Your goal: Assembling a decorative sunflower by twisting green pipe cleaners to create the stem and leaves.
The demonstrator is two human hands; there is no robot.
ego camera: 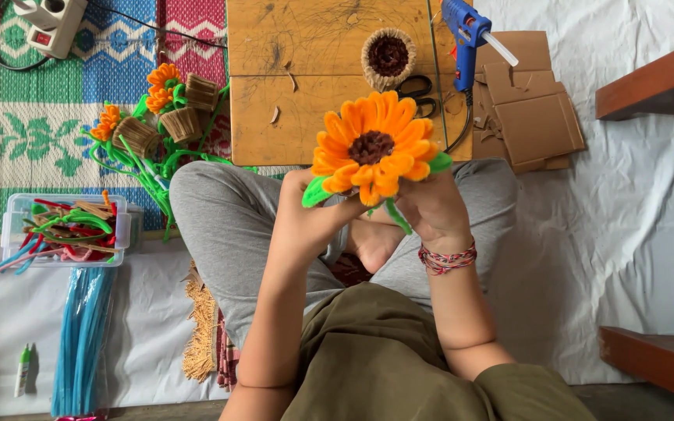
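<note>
I hold an orange pipe-cleaner sunflower (pixel 372 146) with a dark brown centre and green leaves in front of me, above my crossed legs. My left hand (pixel 313 214) grips it from below at the left, next to a green leaf. My right hand (pixel 429 206), with braided bracelets at the wrist, grips the green stem and the underside at the right. Both hands are closed around the flower's base.
A low wooden board (pixel 298 86) carries a brown woven disc (pixel 388 56), black scissors (pixel 421 90) and a blue glue gun (pixel 462 35). Cardboard pieces (pixel 532 109) lie at the right. Finished flowers (pixel 165 117), a box of pipe cleaners (pixel 68 226), a blue bundle (pixel 79 335) at the left.
</note>
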